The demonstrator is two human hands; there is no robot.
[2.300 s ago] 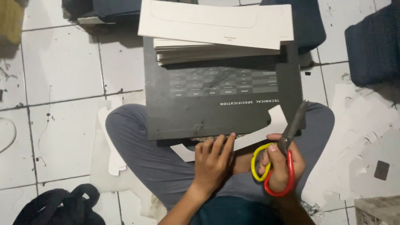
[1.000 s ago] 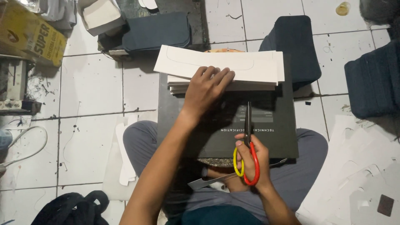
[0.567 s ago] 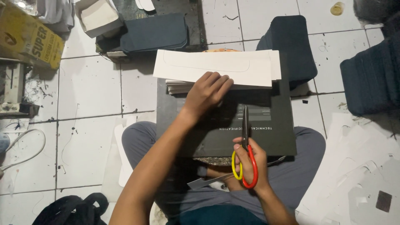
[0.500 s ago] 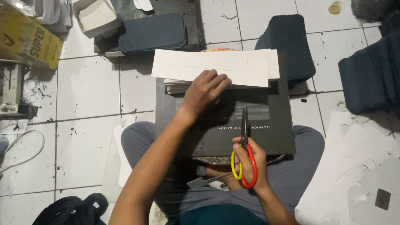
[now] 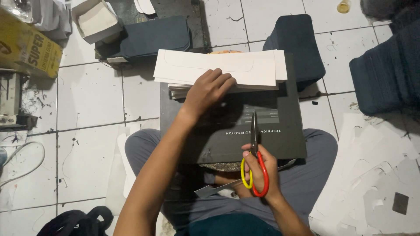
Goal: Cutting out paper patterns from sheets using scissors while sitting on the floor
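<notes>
A stack of white card sheets (image 5: 245,66) with a drawn outline lies across the far edge of a black board (image 5: 280,144) that rests on my lap. My left hand (image 5: 207,91) reaches forward and lies on the near edge of the stack, fingers curled over the top sheet. My right hand (image 5: 261,170) sits over the near edge of the board, holding scissors (image 5: 255,153) with one red and one yellow handle loop. Their blades are together and point away from me.
Dark blue folded pieces lie in stacks behind (image 5: 153,39), at the back right (image 5: 294,48) and at the far right (image 5: 389,70). A yellow box (image 5: 30,48) and a small open white box (image 5: 94,19) sit at the back left. White card offcuts (image 5: 376,170) cover the tiles at the right.
My left hand left my lap and reached forward onto the white sheets. My right hand turned the scissors from slanted to pointing straight away. In the last half second little moved.
</notes>
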